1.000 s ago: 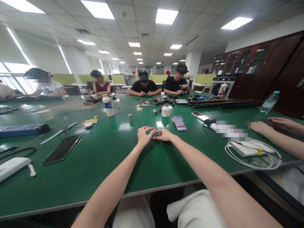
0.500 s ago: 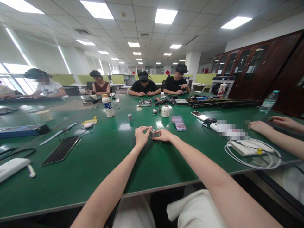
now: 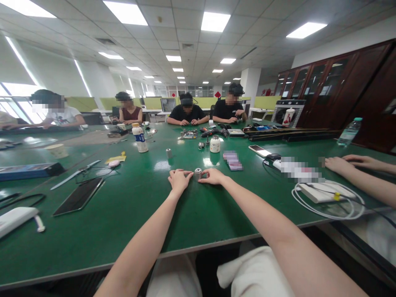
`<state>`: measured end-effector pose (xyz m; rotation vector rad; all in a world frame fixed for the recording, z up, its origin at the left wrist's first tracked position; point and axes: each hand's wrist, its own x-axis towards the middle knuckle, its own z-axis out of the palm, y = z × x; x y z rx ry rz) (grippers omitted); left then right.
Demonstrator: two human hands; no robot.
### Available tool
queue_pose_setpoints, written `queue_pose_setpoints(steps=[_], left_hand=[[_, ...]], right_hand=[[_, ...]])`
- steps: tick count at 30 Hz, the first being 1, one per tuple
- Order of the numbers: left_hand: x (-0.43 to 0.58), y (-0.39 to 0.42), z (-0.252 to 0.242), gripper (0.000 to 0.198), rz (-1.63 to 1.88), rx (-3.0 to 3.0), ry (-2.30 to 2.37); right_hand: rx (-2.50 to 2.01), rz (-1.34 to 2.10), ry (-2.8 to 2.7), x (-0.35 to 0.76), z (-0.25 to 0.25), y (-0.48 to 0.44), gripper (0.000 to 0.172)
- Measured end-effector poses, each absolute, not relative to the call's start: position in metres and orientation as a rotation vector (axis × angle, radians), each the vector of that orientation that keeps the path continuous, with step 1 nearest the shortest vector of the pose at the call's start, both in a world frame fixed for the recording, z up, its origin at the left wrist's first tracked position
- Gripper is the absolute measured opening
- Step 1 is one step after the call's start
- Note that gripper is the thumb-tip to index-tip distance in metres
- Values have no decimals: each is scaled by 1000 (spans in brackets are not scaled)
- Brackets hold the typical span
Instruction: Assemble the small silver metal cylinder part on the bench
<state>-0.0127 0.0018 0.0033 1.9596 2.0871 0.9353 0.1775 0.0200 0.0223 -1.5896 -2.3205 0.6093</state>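
A small silver metal cylinder [image 3: 198, 175] with a ringed hole in its top stands upright on the green table, between my hands. My right hand [image 3: 214, 176] pinches its right side low down with thumb and fingers. To its left, my left hand [image 3: 180, 180] has thumb and fingertips drawn together just beside the cylinder; whether they touch it or hold some small part cannot be made out. Farther back on the table stands a similar metal cylinder [image 3: 168, 153].
A white patterned jar [image 3: 215, 144], a blue-labelled bottle [image 3: 140, 138] and a phone [image 3: 259, 150] stand or lie beyond my hands. At left lies a dark tablet [image 3: 78, 197]. Coiled white cable [image 3: 328, 214] and a co-worker's hands [image 3: 340, 164] are on the right.
My left hand has drawn away from the cylinder's top toward the left and slightly down, uncovering its rim. My right hand stays at the cylinder's side.
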Motion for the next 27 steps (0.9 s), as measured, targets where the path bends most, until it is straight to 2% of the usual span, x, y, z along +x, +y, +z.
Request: queue_pose_setpoints(steps=[5, 12, 15, 20, 27], left_hand=[[-14, 5, 4, 27, 969, 1869, 2099], [-18, 6, -2, 19, 991, 1975, 2024], [-17, 9, -1, 17, 1167, 1951, 1980], [-8, 11, 8, 14, 1528, 2049, 1652], [-1, 8, 10, 13, 1423, 2126, 1546]], right_hand=[[-1583, 608, -2318, 178, 22, 21, 50], [-1588, 618, -2313, 178, 22, 19, 49], [-1598, 628, -2306, 177, 23, 18, 49], [-1595, 628, -2313, 178, 23, 19, 48], [-1600, 587, -2326, 178, 21, 21, 48]])
